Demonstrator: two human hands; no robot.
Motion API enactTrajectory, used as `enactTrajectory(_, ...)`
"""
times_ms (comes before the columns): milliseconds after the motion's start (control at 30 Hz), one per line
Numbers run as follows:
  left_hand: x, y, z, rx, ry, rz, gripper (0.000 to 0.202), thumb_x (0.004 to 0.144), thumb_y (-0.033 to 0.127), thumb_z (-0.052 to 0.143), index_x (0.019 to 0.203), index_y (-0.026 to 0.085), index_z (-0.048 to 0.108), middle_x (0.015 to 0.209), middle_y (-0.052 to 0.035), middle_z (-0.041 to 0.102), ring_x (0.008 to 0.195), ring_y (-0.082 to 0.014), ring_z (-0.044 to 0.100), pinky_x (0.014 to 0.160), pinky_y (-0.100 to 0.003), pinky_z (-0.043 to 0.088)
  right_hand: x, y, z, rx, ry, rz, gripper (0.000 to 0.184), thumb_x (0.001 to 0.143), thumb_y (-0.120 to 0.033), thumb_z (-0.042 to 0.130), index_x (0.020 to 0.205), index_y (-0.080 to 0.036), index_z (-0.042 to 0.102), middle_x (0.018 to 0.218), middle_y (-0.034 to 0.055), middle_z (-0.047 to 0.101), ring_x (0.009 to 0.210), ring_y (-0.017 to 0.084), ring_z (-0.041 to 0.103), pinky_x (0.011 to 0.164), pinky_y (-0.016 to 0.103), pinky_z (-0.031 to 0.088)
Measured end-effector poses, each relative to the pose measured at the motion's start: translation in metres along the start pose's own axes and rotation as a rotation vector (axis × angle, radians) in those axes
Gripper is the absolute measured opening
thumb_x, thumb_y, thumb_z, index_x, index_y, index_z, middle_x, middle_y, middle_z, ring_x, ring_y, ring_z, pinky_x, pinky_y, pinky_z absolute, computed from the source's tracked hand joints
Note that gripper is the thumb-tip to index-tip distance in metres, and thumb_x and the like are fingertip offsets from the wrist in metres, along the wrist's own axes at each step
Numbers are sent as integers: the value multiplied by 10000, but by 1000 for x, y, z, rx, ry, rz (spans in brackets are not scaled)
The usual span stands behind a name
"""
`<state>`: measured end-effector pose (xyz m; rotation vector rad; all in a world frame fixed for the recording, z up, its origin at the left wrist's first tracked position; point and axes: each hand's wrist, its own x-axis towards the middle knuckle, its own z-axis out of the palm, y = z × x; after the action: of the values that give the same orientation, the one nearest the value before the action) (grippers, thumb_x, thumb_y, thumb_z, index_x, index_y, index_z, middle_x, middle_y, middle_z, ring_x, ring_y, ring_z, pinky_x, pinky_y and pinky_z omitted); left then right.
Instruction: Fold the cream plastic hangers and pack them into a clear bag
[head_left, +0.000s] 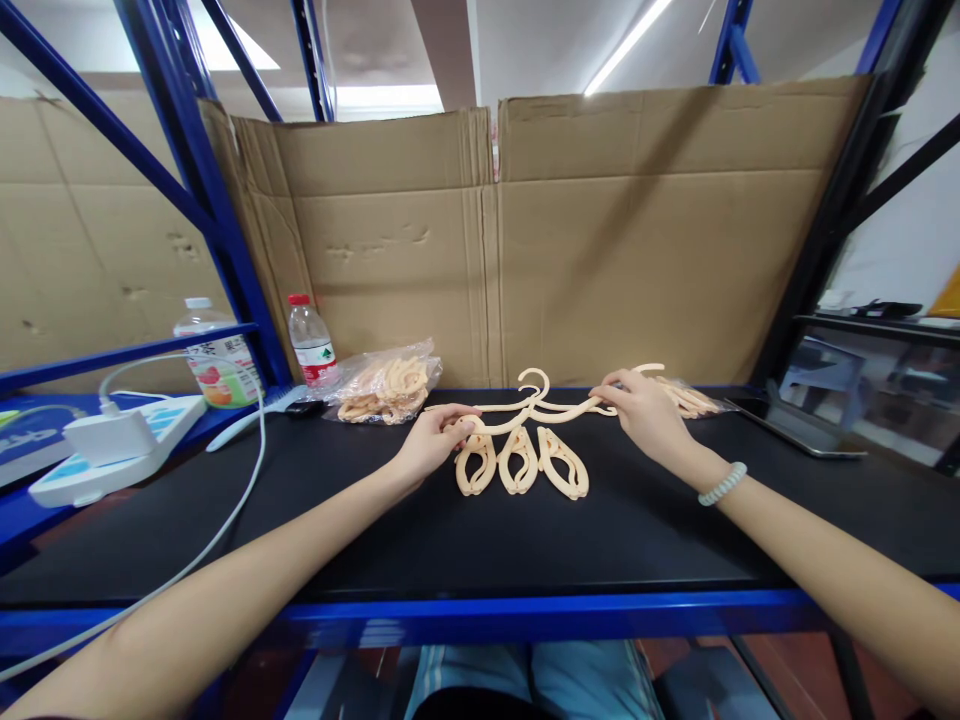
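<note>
An unfolded cream plastic hanger [562,416] spans the gap between my two hands, its hook pointing up. My left hand [436,440] pinches its left end, and my right hand [646,412] pinches its right end. Just behind it lies another opened hanger [491,408] of the same colour, partly hidden by the first. Nearer to me, three folded hangers lie in a row on the black tabletop [525,550]: a left one [469,482], a middle one [512,482] and a right one [571,485].
A clear bag of folded hangers [390,388] lies back left, beside a red-capped water bottle [311,345]. More hangers in plastic [691,400] lie behind my right hand. At left are a power strip [120,450] and white cable [251,480]; at right, a tablet-like device [795,430]. Cardboard [645,240] stands behind.
</note>
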<state>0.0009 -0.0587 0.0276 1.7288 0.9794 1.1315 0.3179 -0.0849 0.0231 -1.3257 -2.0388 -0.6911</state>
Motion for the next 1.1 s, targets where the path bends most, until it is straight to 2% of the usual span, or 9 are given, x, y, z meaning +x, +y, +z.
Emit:
enactTrajectory(100,0,0,-1,-5,1,0,285,682,313,663,913,146,665,746,-27,631,577,-111,523,555,-230,419,0,-2,-3,-27,-8,16,401,848,-60,331,1005,-198,673,1168,113,558,782,222,556,668,371,441)
enactTrajectory(200,1,-1,-2,-37,12,-9,273,684,292,658,906,134,656,718,-29,627,573,-111,527,575,-239,434,1,-2,-3,0,-8,1,372,849,-68,344,967,-182,677,1267,130,500,852,250,573,753,426,458)
enactTrajectory(300,1,-2,-3,-70,35,-14,279,688,289,657,909,120,643,695,-26,613,580,-112,534,586,-241,441,1,-3,-1,187,5,-56,349,866,-79,347,987,-179,659,1312,138,451,981,264,568,838,439,469)
enactTrajectory(400,1,-3,-4,-101,53,-9,303,689,309,668,921,116,635,700,-27,613,600,-115,547,601,-242,447,1,-8,2,388,46,-61,347,892,-103,350,1065,-215,629,1285,110,491,1078,239,552,921,430,462)
enactTrajectory(567,1,-4,-5,-150,79,-29,355,672,327,707,952,124,631,701,-22,630,611,-111,560,625,-242,459,2,-16,5,794,50,171,261,855,-234,527,1102,-217,608,1096,82,637,984,229,619,915,442,499)
enactTrajectory(700,0,-1,-5,-238,103,-45,405,653,328,751,990,127,650,734,-16,635,605,-82,546,640,-221,467,4,-15,6,1127,46,382,321,740,-332,692,1020,-187,626,1061,91,656,968,229,626,899,423,514)
enactTrajectory(833,-1,7,-5,-335,153,-87,371,628,329,782,922,136,663,743,-7,624,624,-71,563,589,-175,468,5,-10,6,1399,70,531,400,701,-351,743,1040,-193,602,964,75,675,908,195,636,861,377,523)
enactTrajectory(1000,-9,15,4,-392,86,-74,315,621,330,794,802,137,623,767,-23,647,693,-110,625,641,-200,521,6,-19,9,1513,167,622,306,708,-347,746,927,-219,573,826,14,649,711,137,619,748,322,546)
enactTrajectory(1100,-16,15,14,-376,-1,-61,304,625,315,798,771,139,598,744,-15,642,647,-105,614,647,-223,537,6,-38,6,1506,136,597,243,746,-365,719,823,-211,548,761,0,631,666,124,599,702,298,538)
